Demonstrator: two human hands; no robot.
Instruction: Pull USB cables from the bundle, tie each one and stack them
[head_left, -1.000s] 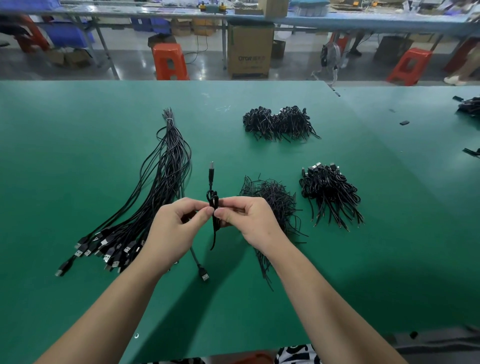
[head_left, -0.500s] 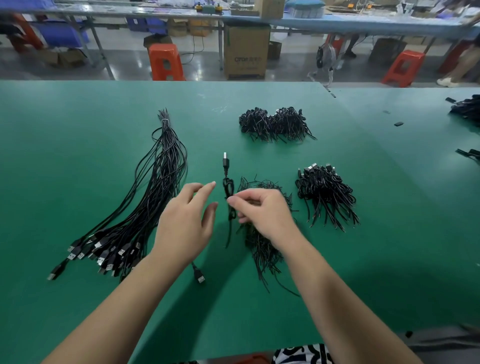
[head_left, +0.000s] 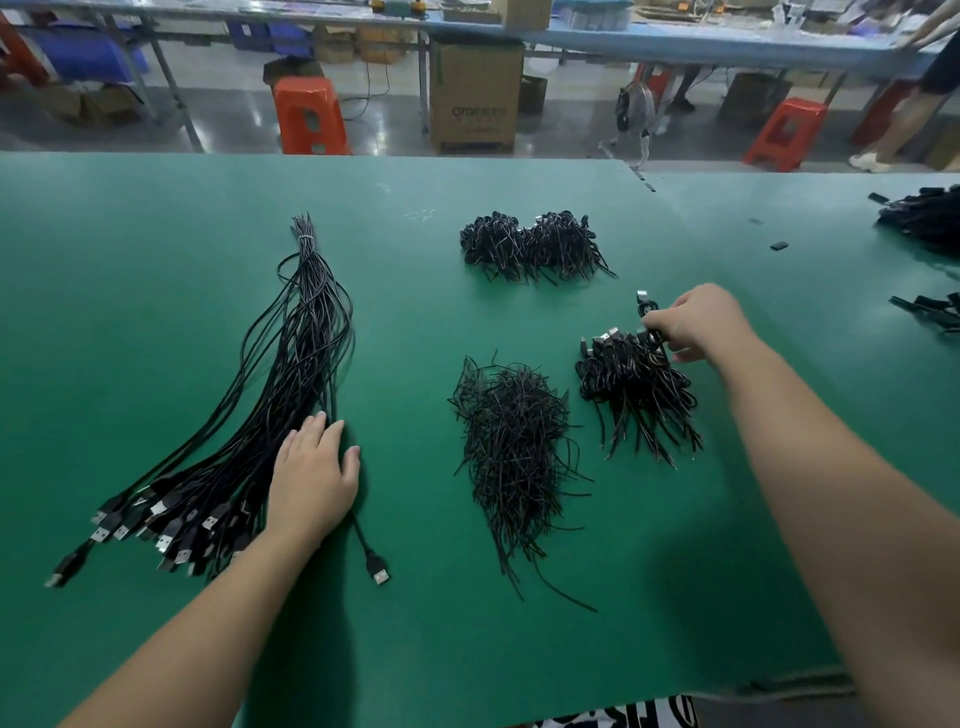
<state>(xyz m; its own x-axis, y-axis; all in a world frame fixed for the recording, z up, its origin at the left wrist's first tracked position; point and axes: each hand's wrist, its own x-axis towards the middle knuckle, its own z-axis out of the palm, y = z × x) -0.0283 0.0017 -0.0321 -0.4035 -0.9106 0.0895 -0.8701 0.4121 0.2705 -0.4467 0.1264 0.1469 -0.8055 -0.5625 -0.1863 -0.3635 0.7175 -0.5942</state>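
The right hand (head_left: 698, 322) reaches out over the far edge of the stack of tied cables (head_left: 636, 387) on the right side of the green counter (head_left: 156, 312). Its grip is closed in a pinch on one tied cable (head_left: 647, 306), fingers curled round the coiled part, with the silver plug end sticking up beyond the knuckles. That cable sits at the top of the stack; whether it already touches the pile or hangs just above it cannot be told from this angle.

The left hand (head_left: 311, 473) lies flat, fingers straight and slightly spread, resting on the lower part of the bundle of USB cables (head_left: 291, 374). Its grip is relaxed and has hold of nothing. The bundle runs from a banded tip far up the counter down to a fan of plug ends near the left edge. One loose cable end (head_left: 376, 569) pokes out from under the left wrist, its plug lying apart from the others.

Between the two hands lies a heap of black twist ties (head_left: 511, 447), thin strands spilling toward the person. Farther back sits a second pile of tied cables (head_left: 532, 247). More dark cable piles (head_left: 930, 215) lie at the far right. Beyond the counter stand orange stools (head_left: 309, 114) and a cardboard box (head_left: 475, 93).
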